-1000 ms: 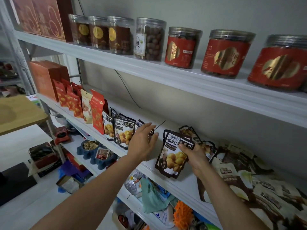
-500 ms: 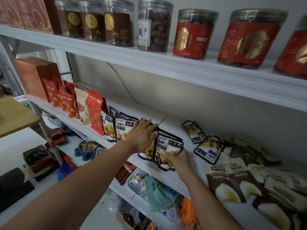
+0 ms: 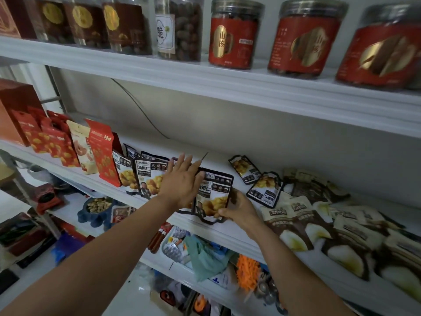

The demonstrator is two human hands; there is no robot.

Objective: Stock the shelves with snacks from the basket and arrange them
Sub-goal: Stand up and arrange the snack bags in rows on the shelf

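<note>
Head view of a white rack. The middle shelf (image 3: 227,232) crosses the frame from 9 o'clock down to 4 o'clock. At centre, a black-edged chestnut pouch (image 3: 213,195) stands upright at the shelf's front lip.

The right hand (image 3: 239,209) pinches the chestnut pouch at its lower right corner, thumb on the printed face. The left hand (image 3: 182,184) lies flat with its fingers straight, pressed against the pouch's upper left edge and overlapping the last pack of the row of matching pouches (image 3: 148,176). The 2 hands are near each other with the pouch between them.

That row stands at 9 o'clock from the held pouch. Upright red pouches (image 3: 102,153) follow at 10 o'clock. At 2 o'clock, a flat pouch (image 3: 245,169) and a second flat pouch (image 3: 265,188) lie on the shelf board, apart from the row. Brown-and-cream pouches (image 3: 296,224) lie heaped at 4 o'clock.

The upper shelf (image 3: 205,80), at 12 o'clock, carries 7 lidded jars (image 3: 232,35). At 8 o'clock, on a lower level, sits a bowl of nuts (image 3: 98,204).
</note>
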